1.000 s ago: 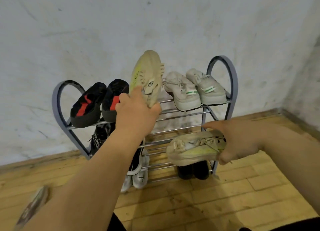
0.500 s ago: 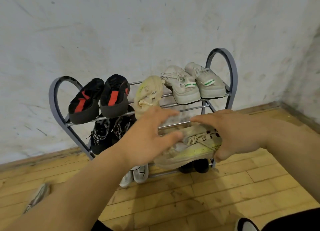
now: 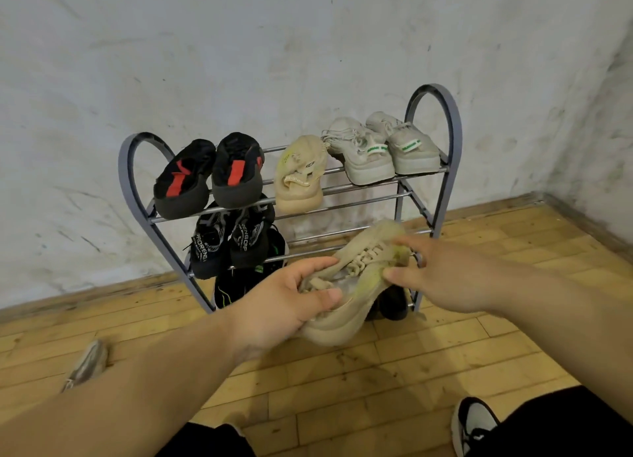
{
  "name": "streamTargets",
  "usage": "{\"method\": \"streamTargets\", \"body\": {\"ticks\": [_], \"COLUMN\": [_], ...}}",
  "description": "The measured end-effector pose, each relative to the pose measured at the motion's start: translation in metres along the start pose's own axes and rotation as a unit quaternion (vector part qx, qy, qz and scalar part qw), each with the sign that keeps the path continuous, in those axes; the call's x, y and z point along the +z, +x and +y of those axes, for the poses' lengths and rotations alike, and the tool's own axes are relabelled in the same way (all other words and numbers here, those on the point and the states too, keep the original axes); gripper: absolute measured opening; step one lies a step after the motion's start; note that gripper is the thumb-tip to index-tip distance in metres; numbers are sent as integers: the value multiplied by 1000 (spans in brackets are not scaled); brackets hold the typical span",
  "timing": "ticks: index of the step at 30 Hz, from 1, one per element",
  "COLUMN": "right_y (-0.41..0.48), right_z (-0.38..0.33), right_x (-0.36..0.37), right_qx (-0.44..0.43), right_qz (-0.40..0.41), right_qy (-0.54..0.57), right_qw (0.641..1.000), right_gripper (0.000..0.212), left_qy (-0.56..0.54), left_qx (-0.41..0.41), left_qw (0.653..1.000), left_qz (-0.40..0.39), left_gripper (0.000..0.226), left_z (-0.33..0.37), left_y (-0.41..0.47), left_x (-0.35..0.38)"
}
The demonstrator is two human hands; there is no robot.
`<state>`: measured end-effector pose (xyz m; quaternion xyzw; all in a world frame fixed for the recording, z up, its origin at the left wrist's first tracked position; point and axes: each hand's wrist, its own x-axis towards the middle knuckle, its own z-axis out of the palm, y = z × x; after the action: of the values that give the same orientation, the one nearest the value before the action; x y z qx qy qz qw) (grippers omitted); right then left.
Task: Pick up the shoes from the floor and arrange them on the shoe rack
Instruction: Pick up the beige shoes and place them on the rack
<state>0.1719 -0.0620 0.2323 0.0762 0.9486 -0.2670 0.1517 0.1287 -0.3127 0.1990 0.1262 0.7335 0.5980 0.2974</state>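
Turned since half a second ago from lying sideways to toe tilted up and away: beige shoe (image 3: 359, 282), now taken by the left hand (image 3: 284, 313) too, held off the floor just in front of the rack's lower shelves.

Behind the grip, against the wall, grey shoe rack (image 3: 452, 131). On its top shelf, up and left of the grip, black-and-red pair (image 3: 209, 176); straight above the grip, matching beige shoe (image 3: 299, 179); up and right, white pair with green tabs (image 3: 380, 148). Left of the grip, on the middle shelf, black printed pair (image 3: 233, 241). Left hand curled round the near heel end, thumb across the opening; right hand (image 3: 442, 278) pinching the far part by the laces. Far left of the grip, down on the floor, blurred grey shoe (image 3: 85, 364).
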Motion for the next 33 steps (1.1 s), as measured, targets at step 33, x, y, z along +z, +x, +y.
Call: {"method": "streamTargets", "body": {"ticks": [33], "right_y": [61], "right_z": [29], "right_x": [-7], "right_qx": [64], "right_qz": [-73], "right_qy": [288], "right_qw": [953], "right_gripper": [58], "left_qy": [-154], "left_qx": [65], "left_qw": [972], "left_qz": [168], "left_gripper": [29], "left_z": [49], "left_y": [86], "left_x": [-62]}}
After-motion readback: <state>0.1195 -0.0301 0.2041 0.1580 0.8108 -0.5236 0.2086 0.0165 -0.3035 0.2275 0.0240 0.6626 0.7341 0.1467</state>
